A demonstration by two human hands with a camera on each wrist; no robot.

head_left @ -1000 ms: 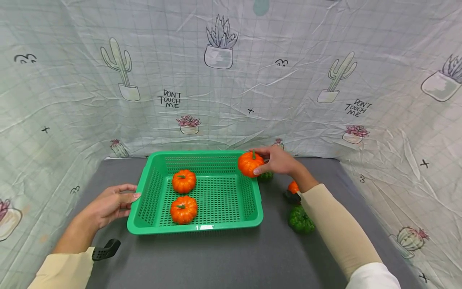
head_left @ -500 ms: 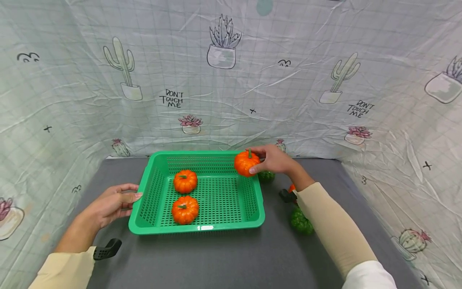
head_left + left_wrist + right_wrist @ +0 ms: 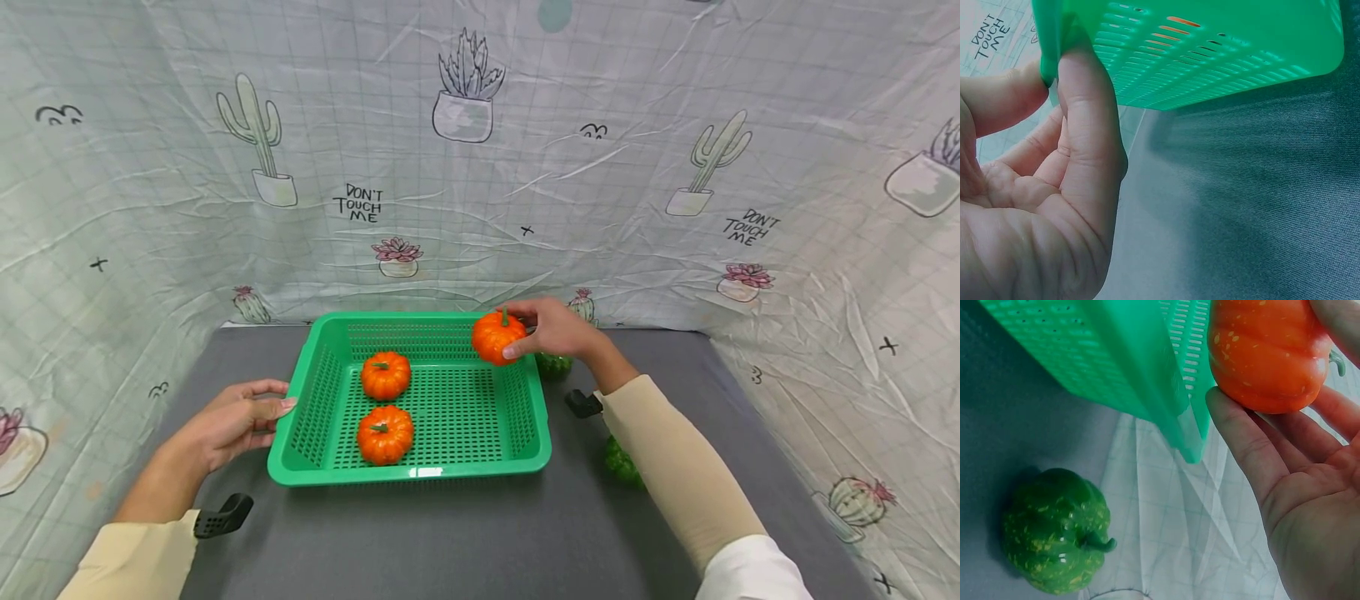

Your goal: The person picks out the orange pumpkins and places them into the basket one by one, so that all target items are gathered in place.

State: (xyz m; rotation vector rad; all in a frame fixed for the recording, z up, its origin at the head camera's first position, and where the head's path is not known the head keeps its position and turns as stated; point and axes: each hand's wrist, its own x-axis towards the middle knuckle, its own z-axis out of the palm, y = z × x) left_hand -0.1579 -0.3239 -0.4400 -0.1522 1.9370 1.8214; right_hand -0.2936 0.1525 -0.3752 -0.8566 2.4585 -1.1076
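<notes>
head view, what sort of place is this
Probably an improvised tabletop booth: cactus-printed cloth screens the back and both sides of a gray work surface, where a person handles a green basket and orange pumpkins.

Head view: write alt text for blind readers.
A person's right grip holds an orange pumpkin at the far right of a green basket; the left grip pinches its left side. Two more orange pumpkins lie inside; green pumpkins show to its right.
</notes>
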